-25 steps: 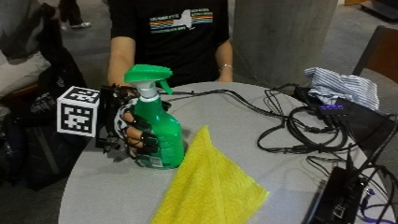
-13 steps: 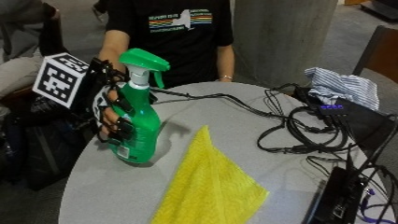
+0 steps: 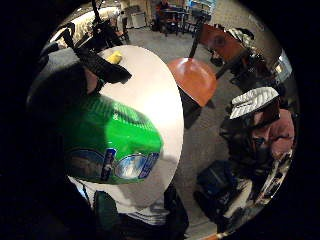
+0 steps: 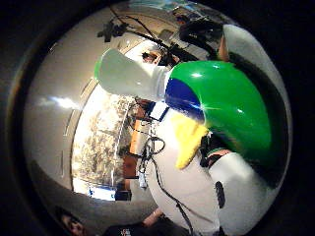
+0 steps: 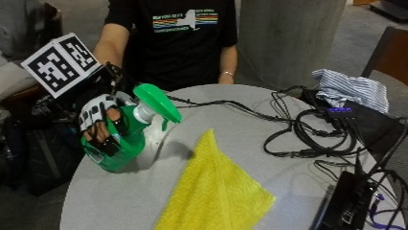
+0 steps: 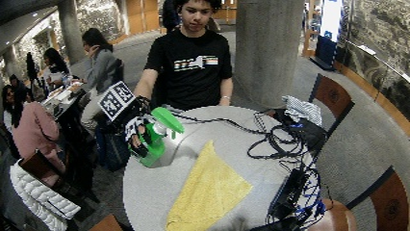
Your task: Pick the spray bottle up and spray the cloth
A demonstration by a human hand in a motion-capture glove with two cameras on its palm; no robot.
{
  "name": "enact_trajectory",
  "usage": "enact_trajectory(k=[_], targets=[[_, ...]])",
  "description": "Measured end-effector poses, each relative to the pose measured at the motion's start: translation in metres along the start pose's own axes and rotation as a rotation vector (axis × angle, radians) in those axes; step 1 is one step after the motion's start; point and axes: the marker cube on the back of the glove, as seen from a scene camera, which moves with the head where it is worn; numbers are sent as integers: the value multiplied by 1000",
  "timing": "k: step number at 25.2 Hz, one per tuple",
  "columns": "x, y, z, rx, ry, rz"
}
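Observation:
My gloved right hand [image 5: 102, 125] grips a green spray bottle [image 5: 130, 139] and holds it tilted, lifted off the round grey table [image 5: 127, 201] at its left edge. The green nozzle [image 5: 158, 103] points right and down toward a yellow cloth [image 5: 213, 191], which lies flat on the table's front middle. In the wide outside view the hand [image 6: 137, 134] holds the bottle [image 6: 154, 142] beside the cloth [image 6: 208, 187]. The bottle's green body [image 3: 107, 142] fills the little finger side palm view; its green and white head [image 4: 216, 103] fills the thumb side view, with the cloth [image 4: 187, 137] beyond.
Black cables [image 5: 306, 134] snake over the table's right half, with black devices [image 5: 344, 201] at the right edge. A striped cloth [image 5: 354, 88] lies at the back right. A concrete pillar [image 5: 287, 38] stands behind. A brown chair [image 6: 333, 96] stands to the right.
The hand has lifted the bottle and tilted it, so the nozzle now points toward the yellow cloth. The cloth has not moved.

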Motion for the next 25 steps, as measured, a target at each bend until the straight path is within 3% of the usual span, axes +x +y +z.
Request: enact_trajectory(k=[11,25], targets=[[-2,-11,3,-99,250,12],[-7,-12,7,-130,394,8]])
